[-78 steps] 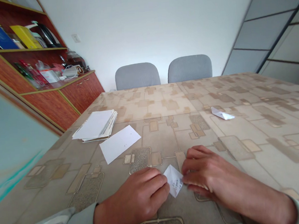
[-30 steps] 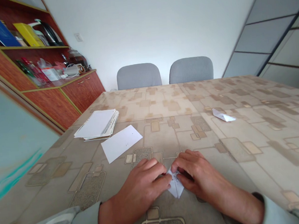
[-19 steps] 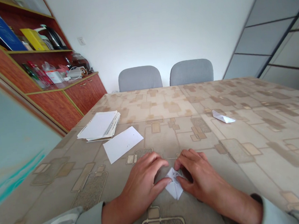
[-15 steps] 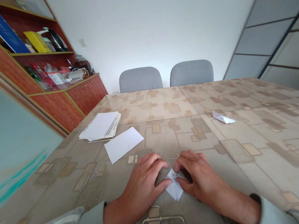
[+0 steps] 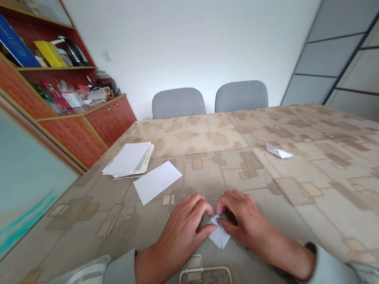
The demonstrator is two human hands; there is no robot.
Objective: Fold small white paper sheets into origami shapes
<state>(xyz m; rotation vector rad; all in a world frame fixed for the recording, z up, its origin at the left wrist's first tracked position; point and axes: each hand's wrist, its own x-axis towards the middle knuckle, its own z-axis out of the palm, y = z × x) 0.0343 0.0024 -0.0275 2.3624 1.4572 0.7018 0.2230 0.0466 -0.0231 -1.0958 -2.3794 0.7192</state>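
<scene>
A small folded white paper piece (image 5: 219, 236) lies on the patterned table (image 5: 312, 184) near its front edge. My left hand (image 5: 184, 228) presses its thumb and curled fingers on the paper's left side. My right hand (image 5: 243, 221) pinches the paper's right side with thumb and fingers. Both hands meet over the paper's top, so only its lower pointed half shows.
A single white sheet (image 5: 158, 181) lies ahead to the left, with a stack of paper (image 5: 129, 159) behind it. Another folded paper piece (image 5: 278, 150) sits at the right. Two grey chairs (image 5: 177, 102) stand at the far edge. A wooden cabinet (image 5: 85, 124) is on the left.
The paper went from held openly between the hands to pressed flat under both sets of fingers. The hands drew closer together over it. The camera tilted slightly.
</scene>
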